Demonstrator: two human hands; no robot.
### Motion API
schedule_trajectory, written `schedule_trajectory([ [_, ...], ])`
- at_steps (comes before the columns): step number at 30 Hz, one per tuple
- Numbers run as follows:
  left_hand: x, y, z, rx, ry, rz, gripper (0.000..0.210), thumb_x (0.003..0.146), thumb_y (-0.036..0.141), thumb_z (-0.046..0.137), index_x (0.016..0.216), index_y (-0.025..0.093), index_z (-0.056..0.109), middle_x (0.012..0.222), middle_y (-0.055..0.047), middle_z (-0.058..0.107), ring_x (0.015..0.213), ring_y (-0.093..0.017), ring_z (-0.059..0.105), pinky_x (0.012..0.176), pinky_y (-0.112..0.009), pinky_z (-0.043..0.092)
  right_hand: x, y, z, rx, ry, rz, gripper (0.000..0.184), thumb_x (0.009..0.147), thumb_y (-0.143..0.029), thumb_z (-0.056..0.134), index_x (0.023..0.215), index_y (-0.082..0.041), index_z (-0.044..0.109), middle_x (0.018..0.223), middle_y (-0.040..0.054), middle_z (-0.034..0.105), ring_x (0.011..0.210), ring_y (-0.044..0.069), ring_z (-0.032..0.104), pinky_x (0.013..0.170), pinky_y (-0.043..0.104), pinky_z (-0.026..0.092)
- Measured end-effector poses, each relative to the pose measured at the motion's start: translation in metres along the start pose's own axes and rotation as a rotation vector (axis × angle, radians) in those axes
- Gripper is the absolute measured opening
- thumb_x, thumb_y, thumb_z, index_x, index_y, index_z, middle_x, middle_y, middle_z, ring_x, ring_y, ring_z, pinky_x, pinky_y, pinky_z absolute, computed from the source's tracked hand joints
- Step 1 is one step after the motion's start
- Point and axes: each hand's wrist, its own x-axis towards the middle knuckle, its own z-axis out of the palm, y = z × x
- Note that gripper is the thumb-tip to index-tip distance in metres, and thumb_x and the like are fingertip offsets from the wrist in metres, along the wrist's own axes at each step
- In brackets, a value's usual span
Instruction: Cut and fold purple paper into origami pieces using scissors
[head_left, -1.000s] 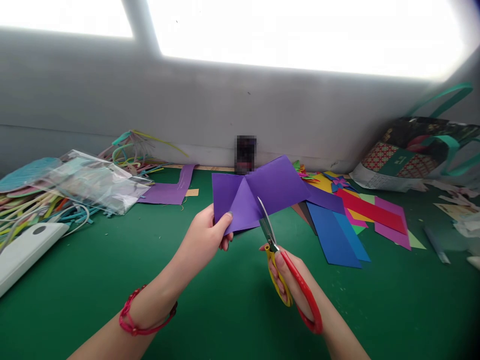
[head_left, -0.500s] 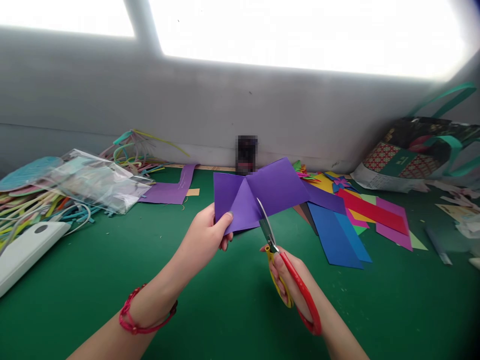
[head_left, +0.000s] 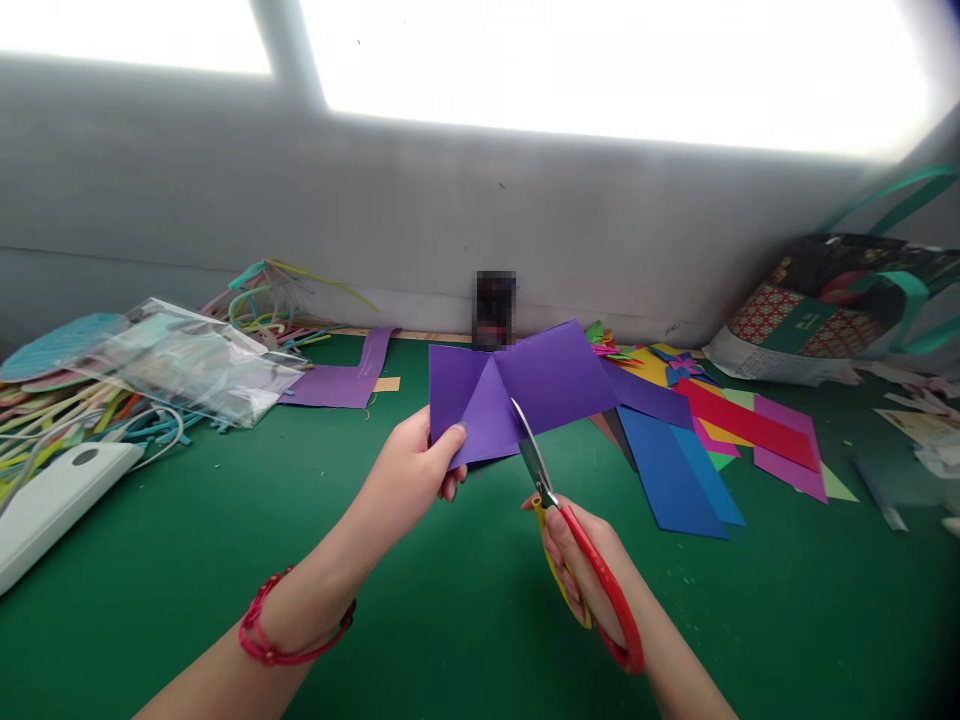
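My left hand [head_left: 431,455] pinches the lower left part of a folded purple sheet of paper [head_left: 555,375], thumb on top and fingers beneath. The sheet is raised in front of me, with a triangular fold running down from its top middle. In my right hand [head_left: 581,555] is a pair of scissors [head_left: 538,470] with one red and one yellow handle. Their blades point up and a little left, around the paper's lower edge right of the fold. One blade lies over the paper; part of the other is hidden behind it.
Coloured paper strips [head_left: 667,470] and folded paper pieces [head_left: 682,365] lie right, near a patterned bag [head_left: 787,320]. On the left are a clear plastic bag [head_left: 217,370], bundled pipe-like strips [head_left: 45,430], a white device [head_left: 67,510] and a purple paper offcut [head_left: 337,385]. A grey wall stands behind the green table [head_left: 450,640].
The scissors' yellow handle has moved nearer the red one, so the blades have closed a little. The paper's right part has tipped slightly downward. My left hand keeps its hold.
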Motion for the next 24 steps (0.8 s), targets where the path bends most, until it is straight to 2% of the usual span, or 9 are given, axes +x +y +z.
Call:
schedule_trajectory([
  [5,0.001,-0.001,-0.001,-0.008,-0.006,-0.007,0.018,0.079,0.032,0.045,0.068,0.018,0.043,0.050,0.005,0.049,0.039,-0.008,0.044,0.041,-0.019,0.036,-0.002,-0.002,0.000,-0.036,0.015,0.025,0.063,0.072,-0.069,0.039,0.107,-0.018,0.052,0.051,-0.0055,0.039,0.029,0.004,0.027,0.024,0.018,0.032],
  [15,0.000,0.002,-0.001,-0.017,0.002,-0.017,0.018,0.077,0.031,0.046,0.067,0.018,0.042,0.050,0.005,0.049,0.039,-0.008,0.044,0.041,-0.020,0.036,-0.005,-0.006,-0.003,-0.084,0.051,-0.025,0.051,0.073,-0.064,0.044,0.093,-0.019,0.057,0.048,-0.0068,0.031,0.029,0.004,0.023,0.021,0.018,0.028],
  [24,0.002,0.004,-0.004,-0.029,-0.010,-0.017,0.018,0.078,0.031,0.046,0.066,0.018,0.041,0.050,0.005,0.049,0.039,-0.008,0.044,0.041,-0.020,0.036,-0.006,-0.011,-0.004,-0.116,0.075,-0.065,0.047,0.072,-0.063,0.047,0.084,-0.018,0.057,0.048,-0.0060,0.031,0.032,0.004,0.024,0.026,0.018,0.023],
])
